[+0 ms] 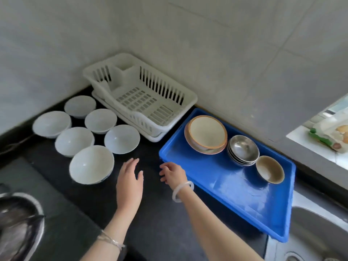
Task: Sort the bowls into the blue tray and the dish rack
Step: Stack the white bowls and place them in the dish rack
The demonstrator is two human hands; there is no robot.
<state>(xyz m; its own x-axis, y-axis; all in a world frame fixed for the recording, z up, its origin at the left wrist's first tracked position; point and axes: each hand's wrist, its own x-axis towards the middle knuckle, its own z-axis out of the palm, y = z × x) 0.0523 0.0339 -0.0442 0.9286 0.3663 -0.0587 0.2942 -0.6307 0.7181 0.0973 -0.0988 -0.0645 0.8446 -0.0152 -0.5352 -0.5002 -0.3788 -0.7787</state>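
Observation:
Several white bowls stand upright on the black counter at the left; the nearest and largest white bowl (91, 164) is just left of my left hand (130, 182). An empty white dish rack (139, 98) sits against the wall behind them. At the right, the blue tray (239, 194) holds a stack of cream bowls with orange rims (206, 134), a stack of steel bowls (243, 152) and one small brown bowl (270, 169). My left hand hovers open over the counter. By the tray's near left corner, my right hand (172, 173) holds nothing, its fingers loosely curled and apart.
A steel pot (18, 219) sits at the lower left. A steel sink (318, 232) lies at the lower right under the tray's end. A window ledge with a packet (329, 134) is at the far right. Tiled walls close off the corner.

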